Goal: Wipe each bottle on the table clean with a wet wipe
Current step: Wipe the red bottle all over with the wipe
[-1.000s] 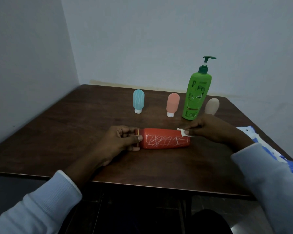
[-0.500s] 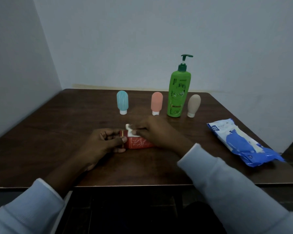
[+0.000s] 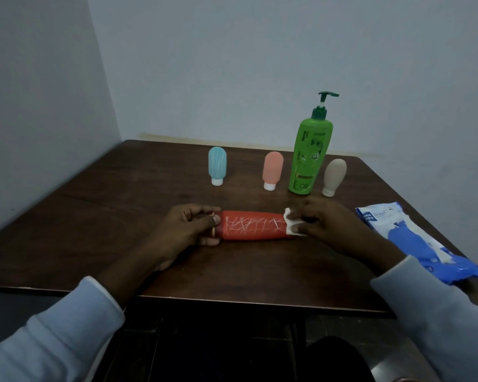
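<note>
A red bottle (image 3: 253,226) lies on its side near the middle of the table (image 3: 100,216), its length running left to right, with pale scribbled lines across its upper face. The left hand (image 3: 186,230) grips the bottle's left end, thumb and fingers curled around the cap area, which is mostly hidden by them. The right hand (image 3: 324,226) is at the bottle's right end, its fingers pinched on a white wipe (image 3: 291,224) that is pressed against that end of the bottle.

Farther back, four bottles stand in a row, apart from one another: a blue tube (image 3: 217,166) on the left, a pink tube (image 3: 272,170) to its right, a tall green pump bottle (image 3: 309,153) next, and a beige tube (image 3: 334,177) just to its right. The three tubes stand cap down.

On the right side of the table, near its edge, lies a blue and white wipes pack (image 3: 414,244), well apart from the red bottle. Both forearms wear pale sleeves (image 3: 75,326).
</note>
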Motion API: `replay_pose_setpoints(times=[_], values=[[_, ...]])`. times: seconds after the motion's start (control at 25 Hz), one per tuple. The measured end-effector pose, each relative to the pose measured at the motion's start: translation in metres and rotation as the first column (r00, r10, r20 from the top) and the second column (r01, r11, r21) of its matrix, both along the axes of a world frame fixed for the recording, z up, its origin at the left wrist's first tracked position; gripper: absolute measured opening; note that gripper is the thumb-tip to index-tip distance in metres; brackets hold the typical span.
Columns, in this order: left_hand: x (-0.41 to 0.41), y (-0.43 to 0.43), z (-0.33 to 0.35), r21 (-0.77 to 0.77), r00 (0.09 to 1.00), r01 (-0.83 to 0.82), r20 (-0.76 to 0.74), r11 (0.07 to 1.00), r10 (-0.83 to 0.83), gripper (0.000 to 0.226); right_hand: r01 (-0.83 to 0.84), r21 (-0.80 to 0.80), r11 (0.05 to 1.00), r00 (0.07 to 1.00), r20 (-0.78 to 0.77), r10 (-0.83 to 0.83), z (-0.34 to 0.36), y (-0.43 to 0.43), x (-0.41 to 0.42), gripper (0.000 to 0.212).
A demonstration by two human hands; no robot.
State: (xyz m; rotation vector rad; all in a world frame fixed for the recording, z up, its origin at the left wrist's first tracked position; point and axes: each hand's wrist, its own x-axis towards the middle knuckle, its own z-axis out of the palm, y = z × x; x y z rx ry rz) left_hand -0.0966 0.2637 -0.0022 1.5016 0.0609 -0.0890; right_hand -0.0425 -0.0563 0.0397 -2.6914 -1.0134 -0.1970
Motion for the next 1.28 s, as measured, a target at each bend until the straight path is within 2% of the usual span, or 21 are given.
replay_pose_setpoints(times=[0.24, 0.36, 0.56, 0.64, 0.84, 1.0, 1.12, 1.2, 1.28], values=[[0.002, 0.000, 0.003, -0.016, 0.999, 0.019, -0.036, 1.000, -0.020, 0.025, -0.068, -0.091, 0.994, 0.993, 0.092, 0.076, -0.006, 0.020, -0.006, 0.035], [0.003, 0.001, 0.003, -0.014, 0.999, 0.020, -0.045, 1.000, -0.021, 0.027, -0.099, -0.063, 0.993, 0.986, 0.126, 0.106, -0.008, 0.060, -0.017, 0.035], [0.003, 0.002, 0.001, -0.026, 0.998, 0.058, -0.020, 0.998, -0.058, 0.027, -0.225, -0.071, 0.972, 0.960, 0.156, 0.234, -0.017, 0.113, -0.036, 0.021], [0.004, 0.004, 0.002, -0.036, 0.997, 0.056, -0.045, 0.998, -0.057, 0.026, -0.196, -0.095, 0.976, 0.969, 0.136, 0.208, -0.010, 0.087, -0.023, 0.022], [0.008, 0.006, 0.001, -0.043, 0.996, 0.043, -0.075, 0.998, -0.047, 0.024, 0.023, -0.185, 0.982, 0.997, 0.079, -0.009, 0.016, 0.016, 0.008, 0.022], [0.007, 0.004, -0.001, -0.051, 0.998, 0.037, -0.042, 0.998, -0.039, 0.025, -0.036, -0.146, 0.989, 0.988, 0.144, 0.058, 0.001, 0.068, 0.004, 0.022], [0.005, 0.005, -0.003, -0.054, 0.999, 0.046, -0.012, 0.997, -0.047, 0.025, -0.094, -0.123, 0.988, 0.981, 0.158, 0.113, -0.011, 0.121, -0.012, 0.032], [0.006, 0.005, -0.003, -0.047, 0.998, 0.060, -0.005, 0.997, -0.061, 0.025, -0.133, -0.125, 0.983, 0.978, 0.145, 0.151, -0.011, 0.123, -0.013, 0.037], [0.006, 0.005, -0.003, -0.049, 0.999, 0.048, -0.011, 0.998, -0.048, 0.022, -0.110, -0.114, 0.987, 0.983, 0.138, 0.125, -0.006, 0.097, -0.003, 0.030]])
